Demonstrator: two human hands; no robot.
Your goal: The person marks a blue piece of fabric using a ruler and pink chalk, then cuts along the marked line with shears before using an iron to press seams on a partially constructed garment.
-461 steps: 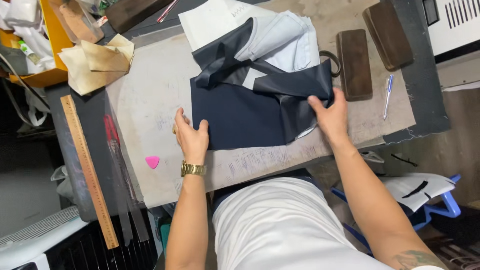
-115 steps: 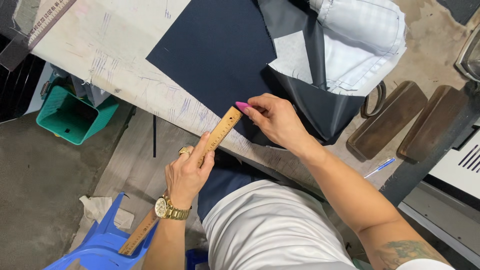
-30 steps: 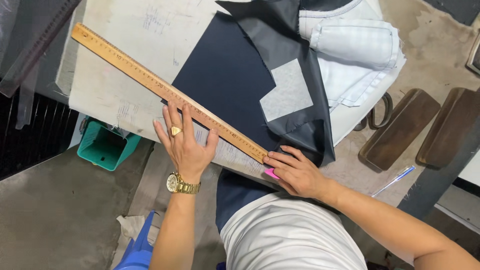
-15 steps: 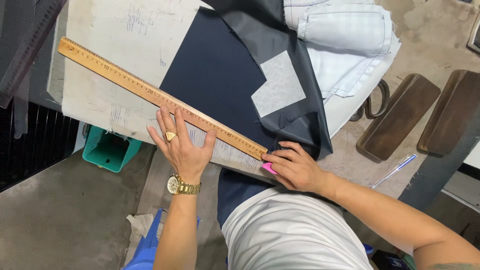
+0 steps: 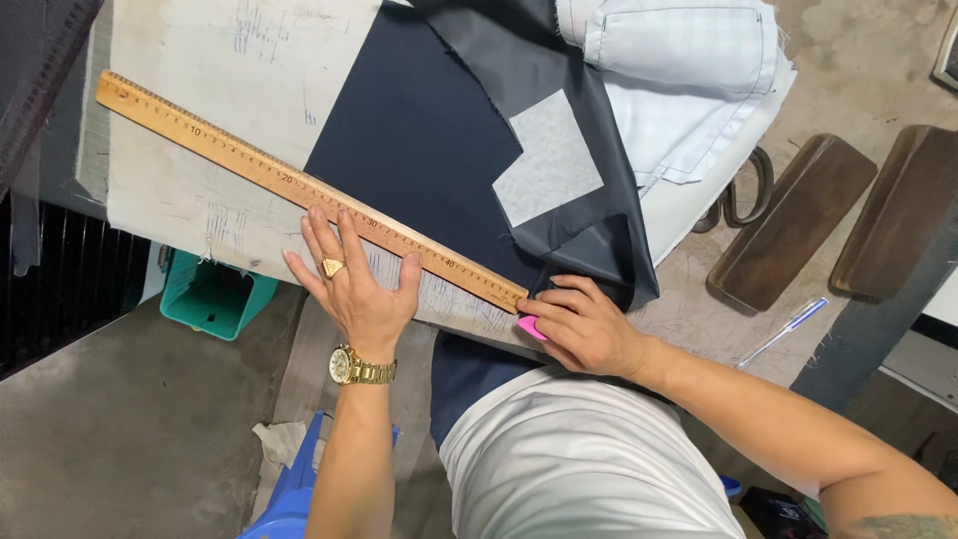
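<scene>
A long wooden ruler point(image 5: 249, 165) lies slanted across a dark navy fabric piece point(image 5: 419, 150) on the pale work table point(image 5: 200, 60). My left hand point(image 5: 354, 279), with a ring and a gold watch, presses flat on the ruler's near half with fingers spread. At the ruler's near end, my right hand point(image 5: 584, 324) pinches a pink tailor's chalk point(image 5: 531, 326) against the cloth. A shiny dark lining with a white rectangular patch point(image 5: 549, 158) folds over the navy piece.
Light checked garment pieces point(image 5: 689, 60) lie at the back right. Scissor handles point(image 5: 743, 190), two dark wooden blocks point(image 5: 788, 220) and a pen point(image 5: 783, 332) rest at the right. A teal bin point(image 5: 210, 294) and a blue stool point(image 5: 289, 489) stand on the floor below.
The ruler, carried in both hands a few seconds ago, now lies flat on the cloth under my left hand. My right hand with the chalk stays at its near end.
</scene>
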